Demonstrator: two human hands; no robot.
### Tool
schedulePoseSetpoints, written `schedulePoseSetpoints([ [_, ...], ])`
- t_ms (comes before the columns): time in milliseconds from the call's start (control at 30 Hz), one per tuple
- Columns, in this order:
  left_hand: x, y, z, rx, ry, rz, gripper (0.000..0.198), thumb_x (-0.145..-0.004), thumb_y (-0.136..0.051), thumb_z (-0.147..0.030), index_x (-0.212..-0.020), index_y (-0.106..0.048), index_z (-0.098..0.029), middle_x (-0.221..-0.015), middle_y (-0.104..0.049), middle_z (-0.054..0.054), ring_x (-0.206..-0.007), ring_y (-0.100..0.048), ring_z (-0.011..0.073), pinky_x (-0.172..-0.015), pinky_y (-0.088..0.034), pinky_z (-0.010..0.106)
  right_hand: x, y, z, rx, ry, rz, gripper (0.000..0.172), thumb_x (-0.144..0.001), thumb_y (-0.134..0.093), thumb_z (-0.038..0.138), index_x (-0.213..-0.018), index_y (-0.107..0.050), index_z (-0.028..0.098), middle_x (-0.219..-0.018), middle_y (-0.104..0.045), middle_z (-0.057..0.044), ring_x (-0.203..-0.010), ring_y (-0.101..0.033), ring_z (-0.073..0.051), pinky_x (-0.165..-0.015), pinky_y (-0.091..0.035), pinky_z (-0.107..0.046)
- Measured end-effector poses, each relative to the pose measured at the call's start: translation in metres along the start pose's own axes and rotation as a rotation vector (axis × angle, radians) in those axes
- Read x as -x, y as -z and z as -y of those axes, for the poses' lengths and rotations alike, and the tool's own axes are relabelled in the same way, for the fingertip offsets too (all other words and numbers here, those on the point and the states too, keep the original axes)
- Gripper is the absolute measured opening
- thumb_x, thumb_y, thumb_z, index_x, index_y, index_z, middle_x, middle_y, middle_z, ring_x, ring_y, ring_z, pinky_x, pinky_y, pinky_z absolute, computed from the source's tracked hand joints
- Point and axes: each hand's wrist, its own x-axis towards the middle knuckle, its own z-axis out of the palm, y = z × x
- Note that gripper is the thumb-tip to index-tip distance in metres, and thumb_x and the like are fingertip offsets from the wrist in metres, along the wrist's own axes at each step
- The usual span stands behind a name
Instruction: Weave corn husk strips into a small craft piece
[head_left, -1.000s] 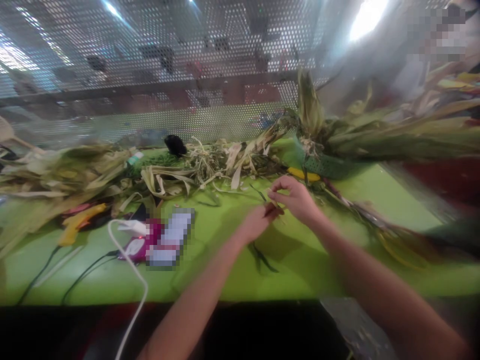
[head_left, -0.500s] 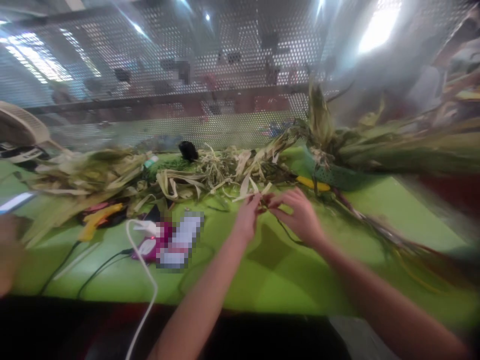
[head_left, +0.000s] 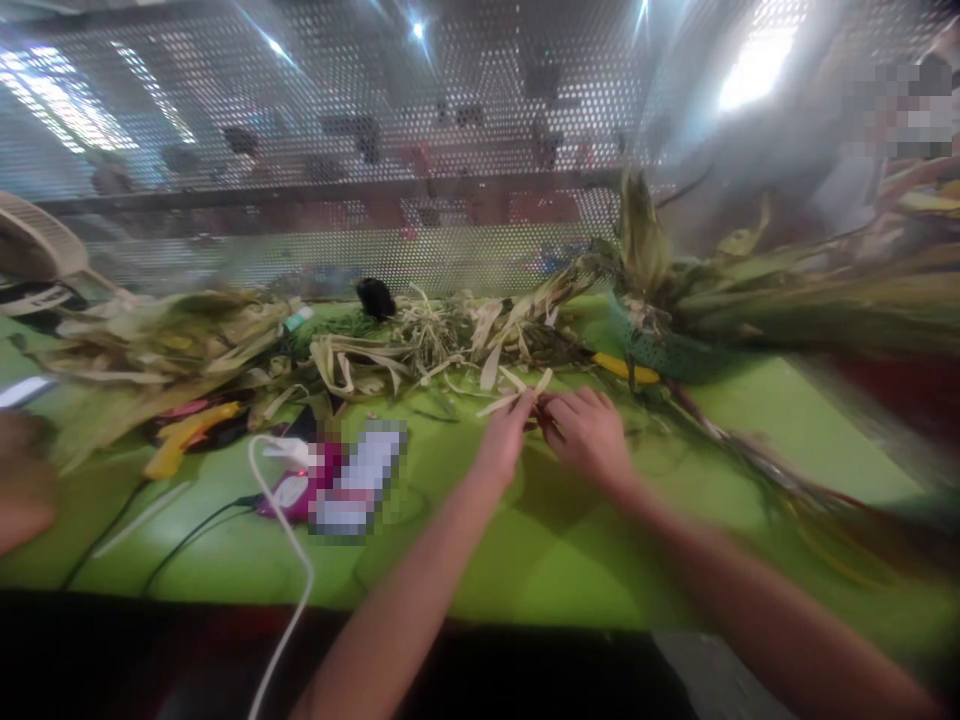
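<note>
My left hand (head_left: 508,440) is closed, its fingertips pinching pale strips of dried husk (head_left: 499,404) that fan out beyond them. Pressed close beside it, my right hand (head_left: 589,432) is closed too, fingers curled in at the base of the same strips. What lies between the right fingertips is partly hidden by the hand. Both hands hover over the green tabletop (head_left: 555,560). Just beyond them lies a heap of loose dried husks and stalks (head_left: 435,335).
A yellow glue gun (head_left: 191,440), a purple power strip (head_left: 296,495) with a white cable, and a pixelated phone-like object (head_left: 358,480) lie left. Another person's hand (head_left: 22,490) is at the left edge. A green basket (head_left: 667,355) with long leaves stands right, before a perforated screen (head_left: 465,210).
My right hand has curled its fingers and turned in closer to my left. The dark strand that trailed under it no longer shows. The husk strips have tilted slightly.
</note>
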Motion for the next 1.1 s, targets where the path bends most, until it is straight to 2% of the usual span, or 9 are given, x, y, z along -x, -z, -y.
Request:
schedulePoseSetpoints([
  [133,-0.001,0.005,-0.008,-0.236,-0.122,-0.063,0.032,-0.083,-0.059,-0.048,-0.083,-0.066,-0.016,-0.078,-0.065,0.003,-0.075,-0.057,0.0153,-0.075,-0.043,0.028,-0.002,0.003,0.003,-0.002,0.038,0.049,0.015,-0.087,-0.054,0.02,-0.073,-0.061,0.019,-0.069,-0.063,-0.005,-0.069,-0.047,-0.019,-0.063,-0.027,-0.033],
  [233,-0.005,0.011,-0.01,-0.24,-0.111,-0.133,0.035,-0.084,-0.056,-0.048,-0.079,-0.064,-0.015,-0.072,-0.064,0.003,-0.071,-0.057,0.0154,-0.072,-0.043,0.028,-0.002,0.006,0.006,-0.042,0.065,0.093,0.017,-0.084,-0.054,0.017,-0.068,-0.06,0.018,-0.066,-0.06,-0.005,-0.07,-0.047,-0.019,-0.063,-0.027,-0.032],
  [300,-0.008,0.015,-0.01,-0.226,-0.101,-0.124,0.036,-0.085,-0.055,-0.049,-0.08,-0.064,-0.014,-0.07,-0.064,0.004,-0.068,-0.057,0.0148,-0.069,-0.043,0.027,-0.001,0.007,0.005,-0.115,0.046,0.125,0.019,-0.083,-0.053,0.016,-0.065,-0.058,0.018,-0.065,-0.059,-0.005,-0.07,-0.047,-0.018,-0.063,-0.027,-0.031],
  [400,-0.011,0.021,-0.01,-0.201,-0.084,-0.073,0.037,-0.084,-0.056,-0.051,-0.083,-0.063,-0.015,-0.071,-0.064,0.004,-0.065,-0.058,0.014,-0.066,-0.045,0.027,-0.002,0.008,-0.001,-0.347,-0.096,0.192,0.022,-0.086,-0.055,0.024,-0.065,-0.059,0.018,-0.066,-0.06,-0.003,-0.068,-0.049,-0.016,-0.063,-0.031,-0.029],
  [467,-0.011,0.023,-0.01,-0.163,-0.05,-0.029,0.037,-0.083,-0.057,-0.052,-0.086,-0.062,-0.016,-0.071,-0.064,0.003,-0.065,-0.059,0.0139,-0.065,-0.046,0.027,-0.003,0.006,-0.008,-0.541,-0.258,0.23,0.024,-0.087,-0.056,0.038,-0.075,-0.063,0.019,-0.072,-0.063,-0.002,-0.067,-0.052,-0.016,-0.061,-0.032,-0.027],
  [600,-0.008,0.02,-0.011,-0.128,0.038,0.1,0.038,-0.08,-0.061,-0.053,-0.09,-0.063,-0.016,-0.071,-0.063,0.002,-0.066,-0.06,0.014,-0.066,-0.047,0.028,-0.006,0.001,-0.022,-0.807,-0.527,0.226,0.036,-0.084,-0.056,0.053,-0.082,-0.063,0.018,-0.071,-0.062,-0.001,-0.063,-0.052,-0.015,-0.056,-0.033,-0.026],
  [733,-0.005,0.014,-0.008,-0.109,0.133,0.116,0.041,-0.081,-0.059,-0.055,-0.086,-0.061,-0.015,-0.068,-0.058,0.001,-0.059,-0.055,0.0114,-0.057,-0.042,0.025,-0.008,0.0,-0.024,-0.97,-0.598,0.202,0.031,-0.078,-0.063,0.047,-0.071,-0.062,0.017,-0.065,-0.06,0.0,-0.062,-0.052,-0.014,-0.059,-0.036,-0.027],
  [900,-0.003,0.01,-0.007,-0.024,0.151,0.137,0.039,-0.082,-0.058,-0.054,-0.079,-0.057,-0.015,-0.056,-0.041,-0.005,-0.047,-0.033,0.0051,-0.047,-0.024,0.02,-0.009,0.005,-0.021,-0.998,-0.634,0.147,0.021,-0.076,-0.064,0.037,-0.067,-0.061,0.018,-0.061,-0.056,0.002,-0.058,-0.047,-0.013,-0.059,-0.035,-0.027],
  [1100,-0.001,0.007,-0.01,-0.019,0.16,0.105,0.036,-0.078,-0.063,-0.049,-0.073,-0.059,-0.014,-0.062,-0.049,-0.002,-0.051,-0.036,0.005,-0.048,-0.022,0.02,-0.009,0.002,-0.028,-1.025,-0.692,0.076,0.02,-0.074,-0.063,0.036,-0.065,-0.062,0.018,-0.061,-0.057,0.0,-0.063,-0.05,-0.015,-0.064,-0.038,-0.029],
])
